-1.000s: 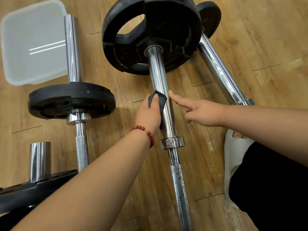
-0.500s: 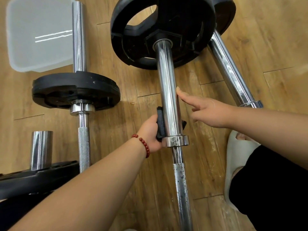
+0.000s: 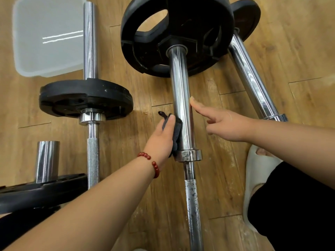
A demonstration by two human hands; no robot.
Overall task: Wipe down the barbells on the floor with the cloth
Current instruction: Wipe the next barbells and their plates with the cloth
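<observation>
**CLOTH MEETS CHROME ON MIDDLE BARBELL**

Up from the collar [image 3: 188,155] by a little since half a second ago: the left hand [image 3: 163,134] and its cloth [image 3: 176,131], with the flap then peeking out right of the bar now out of sight. Grips the dark grey cloth against the left flank of the middle barbell [image 3: 181,91], low on the sleeve just above the collar. Thumb laid along the fabric, remaining fingers hidden behind cloth and steel. One corner of cloth poking out past the thumb tip. Opposite, the right hand [image 3: 224,124], holding nothing: index finger [image 3: 195,105] straight, tip touching the sleeve's right side, other fingers loosely curled. Red bead bracelet [image 3: 154,164] on the left wrist.

Cut off by the top edge: the big black plate [image 3: 199,19] on the same bar, resting on the wooden floor [image 3: 299,51]. Cut off by the bottom edge: the knurled shaft [image 3: 193,205], flecked with dark specks of uncertain kind. Left barbell [image 3: 90,42] alongside, well apart, its upper sleeve overlapping a translucent tub [image 3: 47,51]. Right barbell [image 3: 250,75] masked by the big plate above and the right forearm below. At lower left, a short chrome stub [image 3: 47,160] rising from another plate [image 3: 36,194], partly covered by the left forearm. Pale slipper [image 3: 253,178] at right, mostly behind the forearm and a black-clad leg [image 3: 299,214].
</observation>
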